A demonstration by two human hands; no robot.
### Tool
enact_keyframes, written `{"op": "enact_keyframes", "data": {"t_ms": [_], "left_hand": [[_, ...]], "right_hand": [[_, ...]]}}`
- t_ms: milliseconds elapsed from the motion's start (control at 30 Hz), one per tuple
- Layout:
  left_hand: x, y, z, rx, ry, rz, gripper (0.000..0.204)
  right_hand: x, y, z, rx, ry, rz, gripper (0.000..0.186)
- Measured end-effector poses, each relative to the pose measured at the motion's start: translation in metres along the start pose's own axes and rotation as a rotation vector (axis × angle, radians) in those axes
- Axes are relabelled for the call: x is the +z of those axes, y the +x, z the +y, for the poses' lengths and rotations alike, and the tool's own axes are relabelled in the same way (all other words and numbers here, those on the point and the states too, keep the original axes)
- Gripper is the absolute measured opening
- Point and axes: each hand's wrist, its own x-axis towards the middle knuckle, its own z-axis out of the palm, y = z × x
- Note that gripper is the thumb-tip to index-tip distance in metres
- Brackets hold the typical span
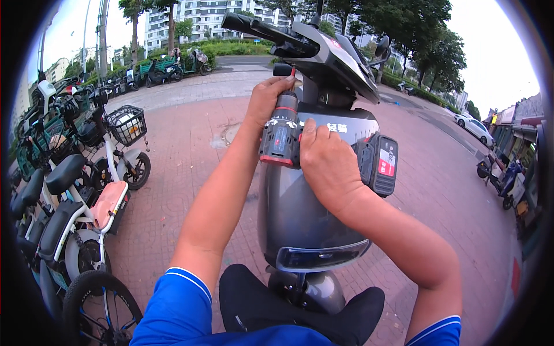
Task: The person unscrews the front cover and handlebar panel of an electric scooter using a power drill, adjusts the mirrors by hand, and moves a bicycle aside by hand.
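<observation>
A dark grey scooter [306, 213] fills the centre, front panel toward me, handlebar [248, 26] above. My right hand [329, 164] grips a black and red power drill [278, 141], held sideways against the panel, chuck end pointing up toward the underside of the handlebar and battery [381, 164] out to the right. My left hand [271, 98] is closed at the drill's front end, thumb and fingers pinched by a thin red piece [293, 74]; what exactly they hold is too small to make out.
Parked bikes and scooters crowd the left, including a basket [126, 124] and a black wheel [101, 308] near me. Red paving [438, 230] surrounds the scooter. A white car [473, 127] and more scooters [499, 179] stand at right; trees, a road and buildings lie beyond.
</observation>
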Motion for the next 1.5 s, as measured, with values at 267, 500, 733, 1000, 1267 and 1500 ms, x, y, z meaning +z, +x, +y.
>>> {"op": "enact_keyframes", "data": {"t_ms": [267,500,733,1000,1267,1500], "left_hand": [[-0.001,0.0,-0.001,-0.022,-0.066,-0.012,0.027],[-0.003,0.001,0.001,-0.067,-0.052,-0.041,0.028],[-0.007,0.006,0.005,-0.078,-0.067,-0.062,0.028],[-0.003,0.009,0.001,-0.105,-0.138,-0.089,0.028],[-0.001,0.019,0.0,-0.1,-0.174,-0.056,0.029],[0.004,0.021,0.004,-0.145,-0.27,-0.107,0.033]], "right_hand": [[-0.003,0.001,-0.002,0.001,0.024,-0.04,0.045],[0.0,0.01,-0.002,0.03,0.001,-0.127,0.028],[-0.015,0.026,-0.011,0.104,0.076,-0.368,0.019],[-0.001,0.024,-0.014,0.132,-0.017,-0.338,0.013],[0.012,0.022,-0.021,0.146,-0.09,-0.265,0.011],[0.018,0.019,-0.026,0.176,-0.095,-0.222,0.007]]}}
